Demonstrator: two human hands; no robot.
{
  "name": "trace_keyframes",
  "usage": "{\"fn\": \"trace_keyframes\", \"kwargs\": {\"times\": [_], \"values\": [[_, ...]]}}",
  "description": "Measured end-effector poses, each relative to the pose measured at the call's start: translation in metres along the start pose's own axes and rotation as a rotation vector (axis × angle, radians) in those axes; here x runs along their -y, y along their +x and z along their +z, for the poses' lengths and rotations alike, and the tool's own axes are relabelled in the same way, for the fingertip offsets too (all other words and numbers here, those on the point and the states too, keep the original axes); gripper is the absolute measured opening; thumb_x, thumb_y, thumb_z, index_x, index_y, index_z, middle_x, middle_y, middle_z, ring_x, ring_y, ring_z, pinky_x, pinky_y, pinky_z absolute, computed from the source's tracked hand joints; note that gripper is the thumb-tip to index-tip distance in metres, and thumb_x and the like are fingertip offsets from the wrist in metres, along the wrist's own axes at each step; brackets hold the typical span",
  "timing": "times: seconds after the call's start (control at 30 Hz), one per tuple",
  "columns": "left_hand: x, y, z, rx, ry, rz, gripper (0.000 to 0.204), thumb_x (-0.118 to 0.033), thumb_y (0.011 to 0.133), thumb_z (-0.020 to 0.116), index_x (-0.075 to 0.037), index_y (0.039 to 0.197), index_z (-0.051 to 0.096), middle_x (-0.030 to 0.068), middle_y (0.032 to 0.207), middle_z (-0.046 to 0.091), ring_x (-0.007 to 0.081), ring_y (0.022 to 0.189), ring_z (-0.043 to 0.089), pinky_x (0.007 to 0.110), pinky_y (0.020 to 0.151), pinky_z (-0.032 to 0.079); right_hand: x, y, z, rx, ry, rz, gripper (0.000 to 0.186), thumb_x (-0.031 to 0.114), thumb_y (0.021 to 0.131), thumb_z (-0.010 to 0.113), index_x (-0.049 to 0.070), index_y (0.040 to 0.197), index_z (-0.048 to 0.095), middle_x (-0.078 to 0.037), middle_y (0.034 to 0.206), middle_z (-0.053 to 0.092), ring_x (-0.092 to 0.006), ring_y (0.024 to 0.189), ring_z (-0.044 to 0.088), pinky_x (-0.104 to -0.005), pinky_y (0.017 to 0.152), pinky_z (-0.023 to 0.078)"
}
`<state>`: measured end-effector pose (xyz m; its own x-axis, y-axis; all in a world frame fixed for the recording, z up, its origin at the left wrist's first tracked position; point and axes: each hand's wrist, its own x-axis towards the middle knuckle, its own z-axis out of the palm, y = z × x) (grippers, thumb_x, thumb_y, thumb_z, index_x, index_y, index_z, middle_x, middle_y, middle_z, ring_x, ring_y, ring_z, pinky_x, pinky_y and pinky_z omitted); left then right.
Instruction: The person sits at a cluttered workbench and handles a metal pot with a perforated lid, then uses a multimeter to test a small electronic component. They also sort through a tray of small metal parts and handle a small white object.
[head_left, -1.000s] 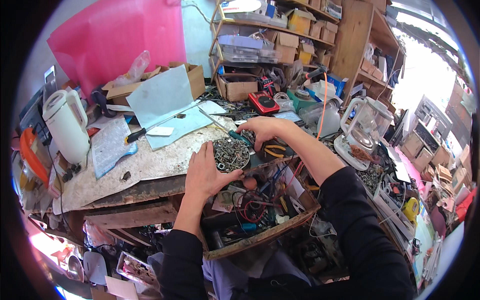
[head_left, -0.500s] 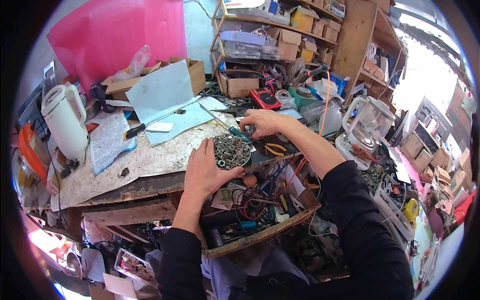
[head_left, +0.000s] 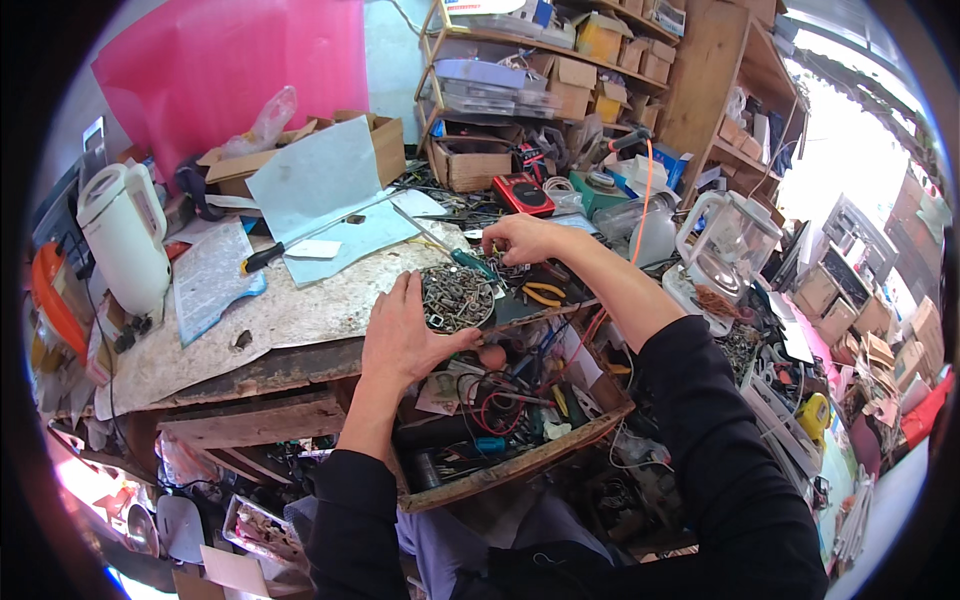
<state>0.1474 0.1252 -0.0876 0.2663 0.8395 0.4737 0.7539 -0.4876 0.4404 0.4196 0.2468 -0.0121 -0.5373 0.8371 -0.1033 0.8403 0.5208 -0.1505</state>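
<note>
My left hand rests against the near left side of a round container of screws, its thumb along the near rim and its fingers along the left. Small metal screws and fittings fill that container. Beyond it, my right hand is bent down over a cluster of small parts, fingertips pinched together. Whatever lies between those fingertips is too small to make out. A screwdriver with a green handle lies between the container and my right hand. Pliers with yellow handles lie just below my right wrist.
Below the bench edge, an open wooden drawer holds cables and tools. A red device stands behind my right hand. Left on the bench are blue sheets, another screwdriver and a white kettle. A glass jug stands right.
My right hand's fingers have drawn closer into a pinch and lifted slightly over the small parts. My left hand stays at the container. The whole view has shifted a little.
</note>
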Motion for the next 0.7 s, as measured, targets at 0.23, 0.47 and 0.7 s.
{"fn": "trace_keyframes", "kwargs": {"times": [0.23,0.47,0.7], "values": [[0.001,-0.001,-0.002,-0.004,0.001,-0.006,0.113,-0.059,0.068,0.083,0.012,0.145,0.041,0.0321,0.147,0.046,0.0430,0.134,0.049,0.046,0.113,0.040,0.011,-0.004,-0.002,0.049,0.012,-0.041,0.052,0.017,0.068,0.076,0.011,0.119,0.068,-0.016,0.104,0.063,-0.0326,0.100,0.064,-0.0433,0.086,0.051],[0.000,0.000,-0.001,0.001,-0.012,-0.001,0.113,-0.060,0.068,0.083,0.012,0.145,0.042,0.0319,0.148,0.046,0.0426,0.136,0.048,0.045,0.114,0.040,0.006,0.003,0.003,0.102,0.015,0.040,0.044,0.014,0.067,0.076,0.006,0.109,0.066,-0.015,0.108,0.063,-0.0311,0.097,0.066,-0.0416,0.079,0.055],[0.000,-0.001,-0.003,0.012,-0.003,-0.010,0.114,-0.062,0.068,0.082,0.012,0.145,0.041,0.0314,0.149,0.045,0.0426,0.136,0.048,0.045,0.114,0.039,0.009,-0.002,-0.005,-0.005,0.394,0.124,0.021,0.000,0.071,0.072,0.000,0.092,0.067,-0.005,0.081,0.062,-0.0175,0.062,0.068,-0.0329,0.053,0.058]]}}
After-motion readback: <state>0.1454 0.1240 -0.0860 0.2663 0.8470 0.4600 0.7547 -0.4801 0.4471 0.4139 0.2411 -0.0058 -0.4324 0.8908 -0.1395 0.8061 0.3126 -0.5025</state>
